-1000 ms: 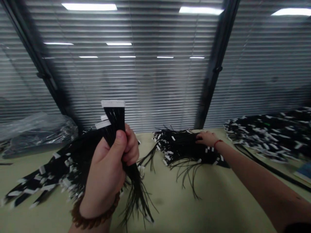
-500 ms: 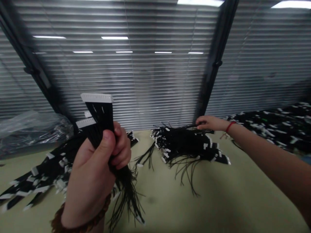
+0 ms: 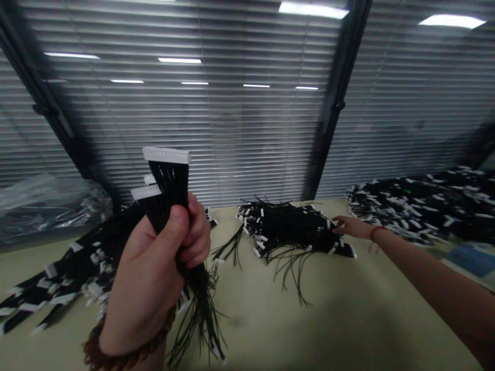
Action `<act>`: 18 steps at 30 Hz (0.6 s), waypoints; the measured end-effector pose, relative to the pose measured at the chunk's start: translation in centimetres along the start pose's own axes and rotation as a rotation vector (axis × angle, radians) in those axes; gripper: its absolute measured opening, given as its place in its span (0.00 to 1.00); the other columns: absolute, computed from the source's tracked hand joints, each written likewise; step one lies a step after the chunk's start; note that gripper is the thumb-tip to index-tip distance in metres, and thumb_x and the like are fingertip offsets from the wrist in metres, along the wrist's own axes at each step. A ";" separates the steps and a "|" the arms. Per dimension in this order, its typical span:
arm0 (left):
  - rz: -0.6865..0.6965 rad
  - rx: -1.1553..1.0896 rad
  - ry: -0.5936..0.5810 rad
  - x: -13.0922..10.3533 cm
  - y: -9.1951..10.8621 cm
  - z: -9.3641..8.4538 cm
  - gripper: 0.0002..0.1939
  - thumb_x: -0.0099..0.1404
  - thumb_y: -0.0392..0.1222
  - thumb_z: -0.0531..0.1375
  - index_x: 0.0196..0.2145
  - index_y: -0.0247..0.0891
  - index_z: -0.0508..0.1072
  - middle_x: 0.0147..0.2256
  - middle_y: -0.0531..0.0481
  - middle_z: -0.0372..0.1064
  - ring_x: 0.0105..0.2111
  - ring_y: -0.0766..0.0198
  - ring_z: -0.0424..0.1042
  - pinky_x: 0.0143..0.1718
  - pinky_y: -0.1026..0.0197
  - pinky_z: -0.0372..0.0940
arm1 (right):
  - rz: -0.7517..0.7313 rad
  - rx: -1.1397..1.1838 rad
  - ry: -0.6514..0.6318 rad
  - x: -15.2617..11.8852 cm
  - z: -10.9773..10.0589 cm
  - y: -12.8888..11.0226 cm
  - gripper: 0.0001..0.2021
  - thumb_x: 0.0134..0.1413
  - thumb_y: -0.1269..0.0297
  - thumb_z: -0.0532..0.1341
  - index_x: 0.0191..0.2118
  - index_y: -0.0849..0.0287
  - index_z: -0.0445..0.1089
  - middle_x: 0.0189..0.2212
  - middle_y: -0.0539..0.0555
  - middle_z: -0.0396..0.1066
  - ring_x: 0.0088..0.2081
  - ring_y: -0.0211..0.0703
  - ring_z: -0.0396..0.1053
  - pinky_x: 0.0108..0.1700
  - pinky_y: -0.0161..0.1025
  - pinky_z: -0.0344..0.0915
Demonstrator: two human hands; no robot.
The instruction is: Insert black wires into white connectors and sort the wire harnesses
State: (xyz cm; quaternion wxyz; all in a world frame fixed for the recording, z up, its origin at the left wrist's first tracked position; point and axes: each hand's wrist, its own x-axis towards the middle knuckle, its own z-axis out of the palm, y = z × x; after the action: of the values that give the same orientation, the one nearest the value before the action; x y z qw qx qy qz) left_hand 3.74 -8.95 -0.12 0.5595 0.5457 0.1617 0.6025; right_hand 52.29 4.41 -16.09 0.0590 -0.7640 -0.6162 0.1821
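Raised at the left centre, my left hand is closed round a bunch of black cables. Their white connectors show above the fist, and loose wire ends hang below it. My right hand reaches to the right end of a pile of black cables with white connectors. Its fingers are bent at the pile's edge, close to the connectors; they are too small and dim to tell whether they grip one.
More black cables with white connectors spread over the table at left, before a clear plastic bag. A large cable heap lies at far right, near a blue item. Window blinds stand behind.
My right hand has moved from the back of the middle pile down to its right end. The bunch in my left hand appears slightly further right, still held.
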 end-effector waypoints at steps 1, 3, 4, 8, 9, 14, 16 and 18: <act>-0.002 0.001 -0.002 -0.1 0.0 0.0 0.09 0.66 0.45 0.59 0.32 0.37 0.68 0.22 0.57 0.49 0.19 0.74 0.48 0.17 0.70 0.47 | 0.006 0.037 -0.011 0.0 0.1 0.2 0.14 0.62 0.61 0.58 0.50 0.61 0.67 0.49 0.57 0.67 0.47 0.45 0.68 0.48 0.47 0.68; -0.003 -0.001 -0.011 -0.2 0.1 0.0 0.09 0.66 0.45 0.59 0.32 0.37 0.69 0.22 0.57 0.49 0.19 0.74 0.48 0.17 0.70 0.47 | 0.009 0.124 -0.024 0.0 0.3 0.6 0.14 0.62 0.61 0.59 0.49 0.62 0.67 0.48 0.56 0.67 0.46 0.45 0.68 0.47 0.46 0.69; -0.002 -0.001 -0.011 -0.3 0.2 0.0 0.09 0.66 0.45 0.59 0.32 0.37 0.69 0.22 0.57 0.49 0.19 0.74 0.48 0.17 0.70 0.47 | 0.006 0.171 -0.023 -0.1 0.4 0.8 0.14 0.62 0.61 0.59 0.50 0.62 0.67 0.48 0.57 0.68 0.46 0.44 0.69 0.47 0.46 0.69; -0.001 0.003 0.000 -0.6 0.3 -0.1 0.09 0.65 0.45 0.59 0.32 0.38 0.69 0.22 0.57 0.48 0.19 0.74 0.47 0.16 0.71 0.46 | -0.019 0.317 0.042 -0.1 0.4 1.4 0.13 0.63 0.61 0.57 0.49 0.63 0.67 0.46 0.57 0.69 0.44 0.42 0.70 0.45 0.44 0.70; 0.001 0.006 0.003 -0.6 0.4 -0.1 0.09 0.65 0.45 0.59 0.31 0.38 0.69 0.22 0.57 0.48 0.19 0.74 0.47 0.16 0.71 0.46 | -0.025 0.335 0.073 0.0 0.2 1.3 0.13 0.63 0.60 0.57 0.48 0.63 0.68 0.45 0.56 0.69 0.43 0.42 0.70 0.45 0.45 0.70; 0.007 0.025 0.001 -0.4 0.4 -0.2 0.09 0.65 0.45 0.60 0.31 0.38 0.70 0.22 0.57 0.49 0.18 0.74 0.48 0.16 0.71 0.46 | -0.051 0.353 0.279 0.7 -1.2 0.5 0.14 0.63 0.59 0.57 0.49 0.63 0.67 0.47 0.56 0.68 0.45 0.44 0.68 0.47 0.46 0.68; 0.011 0.036 0.006 -0.3 0.4 -0.1 0.08 0.65 0.45 0.59 0.32 0.38 0.70 0.22 0.57 0.49 0.18 0.74 0.48 0.16 0.70 0.46 | -0.069 0.349 0.291 0.5 -1.3 0.2 0.15 0.63 0.59 0.56 0.49 0.63 0.67 0.47 0.57 0.68 0.45 0.43 0.69 0.47 0.46 0.68; 0.021 0.049 0.014 -0.3 0.5 -0.1 0.08 0.65 0.45 0.59 0.32 0.38 0.70 0.21 0.57 0.49 0.18 0.74 0.48 0.16 0.70 0.46 | -0.054 0.323 0.248 -0.2 -0.9 0.2 0.14 0.63 0.59 0.56 0.48 0.63 0.67 0.45 0.56 0.69 0.43 0.42 0.69 0.45 0.44 0.69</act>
State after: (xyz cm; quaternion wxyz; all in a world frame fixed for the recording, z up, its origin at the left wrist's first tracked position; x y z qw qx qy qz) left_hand 3.40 -9.33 0.10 0.5385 0.5565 0.1745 0.6082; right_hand 52.78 4.27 -15.29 0.2611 -0.7444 -0.5871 0.1815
